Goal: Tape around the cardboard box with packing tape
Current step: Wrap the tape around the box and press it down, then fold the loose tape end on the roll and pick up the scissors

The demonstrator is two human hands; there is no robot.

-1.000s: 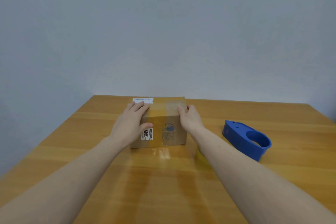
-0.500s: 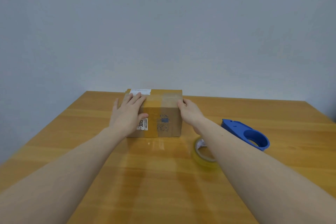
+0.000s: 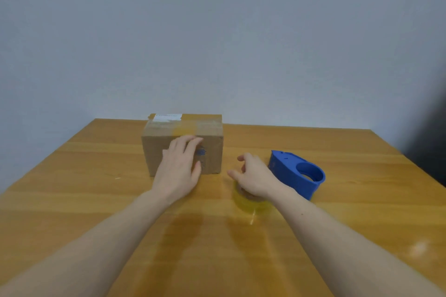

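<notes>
Cardboard box (image 3: 169, 149) sits on the wooden table (image 3: 72, 176) toward its far edge, near the grey wall (image 3: 217, 31), with a strip of clear packing tape running over its top and down its near face, and a white label (image 3: 167, 117) at the top's far left corner. In front of the box's near face is the left hand (image 3: 179, 171), fingers straight and close together, pointing up the face, their tips reaching just below the box's top edge; whether the palm lies flat against the cardboard cannot be told. To the right of the box, off it and apart from it, the right hand (image 3: 252, 177) hangs over the table with fingers loosely curled and spread, holding nothing. Beneath that hand, right of the box and nearer the person, a roll of clear yellowish packing tape (image 3: 251, 202) lies flat on the table, partly hidden by the wrist. Further right of the box, just beyond the right hand, a blue tape dispenser (image 3: 295, 173) rests on the table, its round core open. Both bare forearms reach toward the box from the near edge.
</notes>
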